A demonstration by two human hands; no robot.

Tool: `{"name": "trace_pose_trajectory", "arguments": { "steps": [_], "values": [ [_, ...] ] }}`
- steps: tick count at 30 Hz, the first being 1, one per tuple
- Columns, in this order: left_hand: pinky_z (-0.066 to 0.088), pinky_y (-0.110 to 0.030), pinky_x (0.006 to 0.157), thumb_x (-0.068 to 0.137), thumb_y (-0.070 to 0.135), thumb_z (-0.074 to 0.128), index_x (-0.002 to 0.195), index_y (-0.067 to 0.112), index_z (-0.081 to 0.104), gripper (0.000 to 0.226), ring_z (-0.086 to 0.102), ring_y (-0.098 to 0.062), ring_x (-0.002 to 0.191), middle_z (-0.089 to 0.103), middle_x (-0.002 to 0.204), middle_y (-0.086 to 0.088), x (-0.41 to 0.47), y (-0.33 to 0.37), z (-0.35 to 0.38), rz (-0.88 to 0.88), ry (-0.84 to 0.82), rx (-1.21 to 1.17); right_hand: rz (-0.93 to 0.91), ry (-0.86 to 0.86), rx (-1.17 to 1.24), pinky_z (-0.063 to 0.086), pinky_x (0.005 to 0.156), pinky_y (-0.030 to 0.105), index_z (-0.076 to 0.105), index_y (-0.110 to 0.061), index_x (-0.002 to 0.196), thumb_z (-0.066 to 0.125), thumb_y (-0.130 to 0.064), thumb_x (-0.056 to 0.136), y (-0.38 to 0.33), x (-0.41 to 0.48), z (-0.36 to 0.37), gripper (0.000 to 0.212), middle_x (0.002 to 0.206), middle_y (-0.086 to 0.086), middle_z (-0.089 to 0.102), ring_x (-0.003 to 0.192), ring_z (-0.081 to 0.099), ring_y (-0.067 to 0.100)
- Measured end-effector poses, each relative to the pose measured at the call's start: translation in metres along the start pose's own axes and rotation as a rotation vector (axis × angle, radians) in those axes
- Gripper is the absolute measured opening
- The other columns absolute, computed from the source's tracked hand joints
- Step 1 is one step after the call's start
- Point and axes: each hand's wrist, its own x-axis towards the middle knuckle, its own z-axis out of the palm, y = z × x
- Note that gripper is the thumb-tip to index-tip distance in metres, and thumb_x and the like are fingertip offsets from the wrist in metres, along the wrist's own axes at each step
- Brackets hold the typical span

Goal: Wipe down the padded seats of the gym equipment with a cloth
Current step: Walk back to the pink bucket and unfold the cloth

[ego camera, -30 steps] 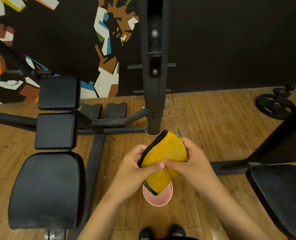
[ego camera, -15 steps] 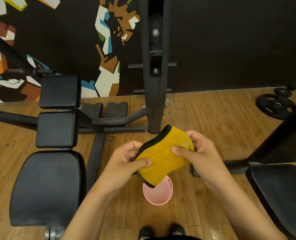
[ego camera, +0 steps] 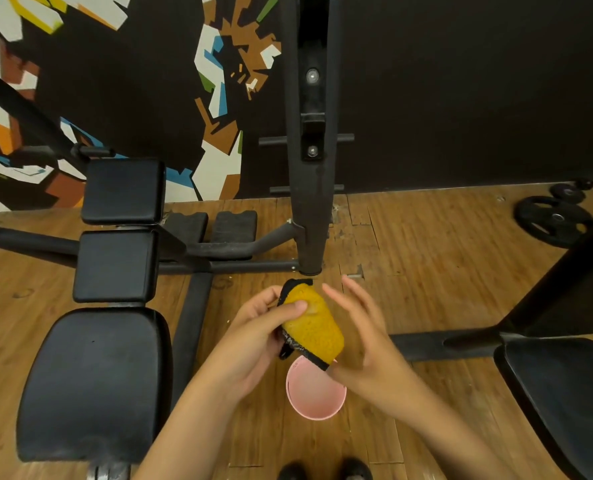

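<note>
since half a second ago right hand (ego camera: 367,341) has let go, fingers spread; left hand (ego camera: 253,334) alone grips the bunched yellow cloth (ego camera: 314,327) above a pink cup (ego camera: 315,393); no legible writing.

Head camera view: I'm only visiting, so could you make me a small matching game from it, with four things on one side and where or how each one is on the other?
Things:
1. cloth
2. cup
3. weight plate
4. padded seat

Place, colour or state:
A. pink, standing upright
B. far right, lying flat
C. gripped by the left hand
D. lower left, black

Pairs: 1-C, 2-A, 3-B, 4-D
</note>
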Motion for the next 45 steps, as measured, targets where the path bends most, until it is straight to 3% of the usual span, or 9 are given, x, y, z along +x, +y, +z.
{"name": "trace_pose_trajectory", "arguments": {
  "steps": [3,6,12,17,26,33,37,40,45],
  "values": [
    [0.057,-0.032,0.085,0.083,0.022,0.063,0.123,-0.005,0.055,0.049,0.066,-0.027,0.102,0.067,0.110,-0.016,0.003,-0.002,0.000,-0.053,-0.018,-0.061,-0.093,0.096,0.078,0.034,0.108,0.017,0.047,-0.042,0.134,0.072,-0.017,0.084,-0.005,0.006,0.009,0.061,0.145,-0.019,0.040,0.137,0.030,-0.001],
    [0.058,-0.039,0.085,0.086,0.027,0.059,0.118,0.001,0.061,0.042,0.068,-0.033,0.101,0.068,0.113,-0.021,0.004,-0.003,-0.010,-0.038,0.021,-0.006,0.195,0.153,0.415,0.049,0.091,0.025,0.064,-0.035,0.110,0.058,-0.041,0.083,-0.011,0.016,0.005,0.028,0.105,-0.015,0.070,0.106,0.062,0.006],
    [0.045,-0.033,0.100,0.071,0.050,0.074,0.122,0.023,0.062,0.059,0.060,-0.012,0.116,0.066,0.120,0.004,0.022,-0.032,-0.057,0.044,0.045,0.367,0.727,0.156,1.050,0.045,0.102,0.051,0.050,-0.020,0.132,0.070,-0.040,0.075,0.028,0.037,0.011,0.064,0.128,0.005,0.061,0.117,0.059,0.027],
    [0.049,-0.044,0.099,0.065,0.042,0.086,0.135,-0.001,0.046,0.091,0.059,-0.032,0.119,0.061,0.129,-0.018,0.038,-0.088,-0.077,-0.277,-0.059,-0.048,0.747,0.025,1.291,0.042,0.104,0.053,0.047,-0.016,0.137,0.058,-0.031,0.089,0.055,0.048,0.029,0.052,0.132,0.013,0.059,0.121,0.057,0.033],
    [0.058,-0.032,0.080,0.078,0.031,0.063,0.123,0.011,0.059,0.049,0.066,-0.025,0.106,0.066,0.123,-0.014,0.104,-0.143,-0.117,-0.300,0.199,-0.096,0.983,0.018,1.107,0.050,0.094,0.043,0.049,-0.009,0.135,0.073,-0.019,0.072,0.157,0.102,0.053,0.067,0.129,0.014,0.061,0.120,0.056,0.032],
    [0.056,-0.036,0.076,0.057,0.046,0.087,0.135,0.018,0.049,0.091,0.061,-0.028,0.115,0.058,0.132,-0.009,0.173,-0.233,-0.175,-0.384,0.409,-0.200,1.049,-0.102,0.697,0.049,0.097,0.048,0.058,-0.020,0.125,0.083,-0.032,0.062,0.259,0.136,0.111,0.069,0.121,0.004,0.064,0.112,0.059,0.028],
    [0.053,-0.035,0.080,0.064,0.026,0.078,0.124,0.028,0.054,0.064,0.060,-0.025,0.113,0.062,0.123,-0.001,0.192,-0.314,-0.207,-0.400,0.318,-0.043,1.056,-0.051,0.591,0.048,0.099,0.049,0.068,-0.024,0.107,0.081,-0.034,0.073,0.341,0.124,0.170,0.038,0.112,0.002,0.068,0.106,0.063,0.027],
    [0.052,-0.031,0.081,0.065,0.003,0.082,0.114,0.031,0.054,0.063,0.060,-0.019,0.107,0.064,0.115,0.003,0.200,-0.367,-0.224,-0.447,0.269,0.040,1.073,-0.069,0.460,0.045,0.100,0.051,0.065,-0.032,0.102,0.076,-0.055,0.064,0.399,0.098,0.212,0.046,0.110,-0.001,0.069,0.105,0.062,0.029],
    [0.052,-0.044,0.095,0.038,0.029,0.092,0.129,0.021,0.053,0.100,0.060,-0.026,0.114,0.064,0.123,-0.005,0.218,-0.454,-0.258,-0.495,0.328,0.049,1.150,-0.106,0.393,0.042,0.100,0.043,0.055,-0.032,0.103,0.060,-0.036,0.092,0.468,0.077,0.260,0.013,0.092,-0.010,0.058,0.103,0.054,0.025]
  ]
}}
